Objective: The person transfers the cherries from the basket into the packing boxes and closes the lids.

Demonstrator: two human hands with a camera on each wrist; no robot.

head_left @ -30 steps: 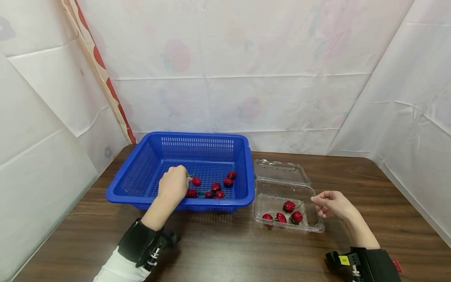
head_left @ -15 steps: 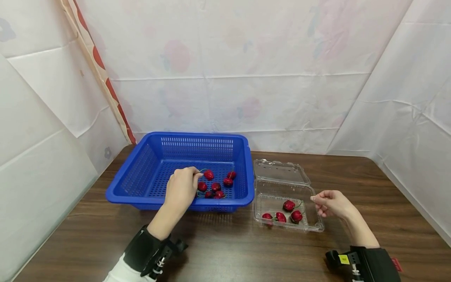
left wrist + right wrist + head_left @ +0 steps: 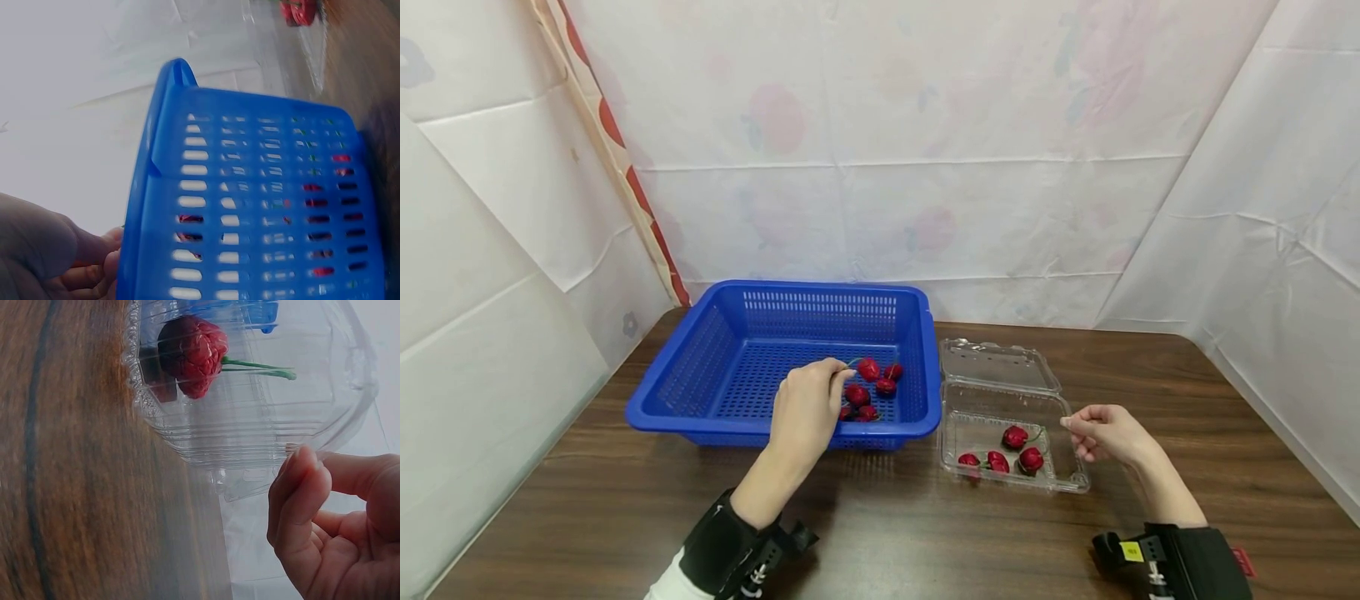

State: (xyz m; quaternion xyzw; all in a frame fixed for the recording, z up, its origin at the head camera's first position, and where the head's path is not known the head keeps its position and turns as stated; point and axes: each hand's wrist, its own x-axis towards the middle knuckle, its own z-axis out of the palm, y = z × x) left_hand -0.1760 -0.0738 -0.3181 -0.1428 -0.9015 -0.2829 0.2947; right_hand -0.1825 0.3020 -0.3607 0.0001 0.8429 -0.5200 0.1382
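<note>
Head view: left hand (image 3: 808, 404) reaches over the near rim of the blue basket (image 3: 722, 358), thumb and finger pinching the stem of a cherry (image 3: 868, 369), whose fruit sits just right of the fingertips, inside the basket outline. Loose cherries (image 3: 857, 395) lie near it; the left hand hides part of the basket floor. The basket's right wall stands between these and the clear container (image 3: 970, 433), which holds four cherries, its lid (image 3: 1000, 367) folded back. Right hand (image 3: 1105, 433) pinches the container's right edge; right wrist view agrees. Left wrist view: slotted basket wall partly covers the left fingertips. Both vessels on the brown wood-grain desk (image 3: 880, 517); white sheeting (image 3: 880, 217) with faint pink prints behind, red-patterned strip (image 3: 617, 142) at left. Labels: yellow sticker (image 3: 1132, 552) on the right wrist mount, marking too small to read; red tag (image 3: 1243, 562) on the right black cuff (image 3: 1202, 567), lettering illegible.
</note>
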